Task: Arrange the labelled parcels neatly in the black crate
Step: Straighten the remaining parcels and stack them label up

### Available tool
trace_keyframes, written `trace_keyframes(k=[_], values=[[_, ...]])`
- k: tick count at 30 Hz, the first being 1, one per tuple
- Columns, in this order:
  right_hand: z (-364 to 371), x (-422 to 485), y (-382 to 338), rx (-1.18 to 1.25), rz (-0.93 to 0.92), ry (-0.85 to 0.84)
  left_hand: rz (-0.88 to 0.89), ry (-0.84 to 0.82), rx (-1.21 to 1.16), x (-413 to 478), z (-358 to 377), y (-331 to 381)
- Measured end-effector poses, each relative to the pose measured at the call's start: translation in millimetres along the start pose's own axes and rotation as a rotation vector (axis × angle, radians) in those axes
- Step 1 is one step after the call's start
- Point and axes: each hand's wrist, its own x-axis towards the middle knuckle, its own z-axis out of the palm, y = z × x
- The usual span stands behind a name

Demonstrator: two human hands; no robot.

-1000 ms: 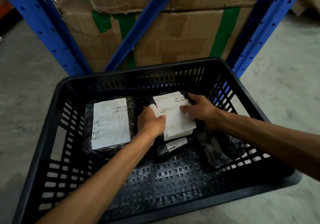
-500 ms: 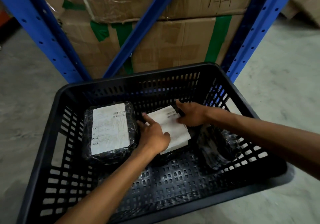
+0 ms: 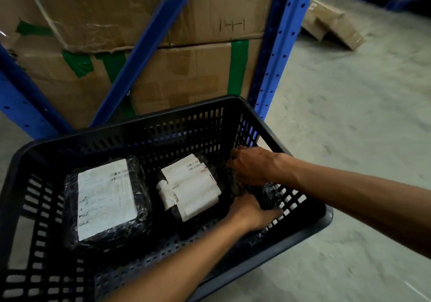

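The dark-wrapped parcel [image 3: 268,195] at the right end of the black crate [image 3: 144,127] is the one that matters now: it lies on the crate floor against the right wall, directly between the two hands. No label shows on what is visible of it, so its labelled face may be turned down or away; I cannot tell which. The right hand [image 3: 254,165] sits on its far end, fingers curled down over the wrap, while the left hand [image 3: 253,213] reaches across to its near end, fingers curled at or under the edge. Whether either has a true grip is hidden by the dark film, though both appear closed on it rather than spread. Both touch it, so neither is clearly nearer.

Its long axis seems to run from the near wall towards the far wall, roughly parallel with the crate's right side, tilted slightly; the ends are mostly covered, so this is a judgement.

Two more parcels lie label-up to the left. The middle parcel [image 3: 190,185] is just beside the hands, its long side skewed towards the far right corner. The large parcel [image 3: 106,199] sits further left, squarer to the walls, long axis near to far.

The coming move likely turns the right parcel label-up and sets it parallel with its neighbours
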Motion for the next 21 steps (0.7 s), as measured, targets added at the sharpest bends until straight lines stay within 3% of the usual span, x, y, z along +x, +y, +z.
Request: trace_keyframes(k=[5,9,12,14,17,19,21], values=[[5.4,4.2,4.0,0.063,0.033,0.033,0.078,0.079,-0.07,8.3,10.2,-9.1],[-12.6,7.7,8.2,0.165,0.033,-0.035,0.105,0.091,-0.149,3.7,-1.9,-21.6],[-38.4,4.2,21.8,0.252,0.072,0.018,0.25,0.1,-0.258,-15.7,-22.7,-29.7],[-56.5,-2.4,34.9,0.467,0.137,0.092,0.355,0.093,-0.411,-34.9,-42.8,-37.2],[-79.7,-15.0,44.5,1.0,0.217,0.155,0.446,0.206,-0.632,-62.4,-74.0,-54.4],[-88.2,-19.1,40.4,1.299,0.253,0.166,0.358,0.322,-0.825,-73.5,-90.4,-68.3],[-90.0,-17.0,32.5,1.509,0.293,0.176,0.152,0.404,-1.027,-78.5,-105.0,-79.0]])
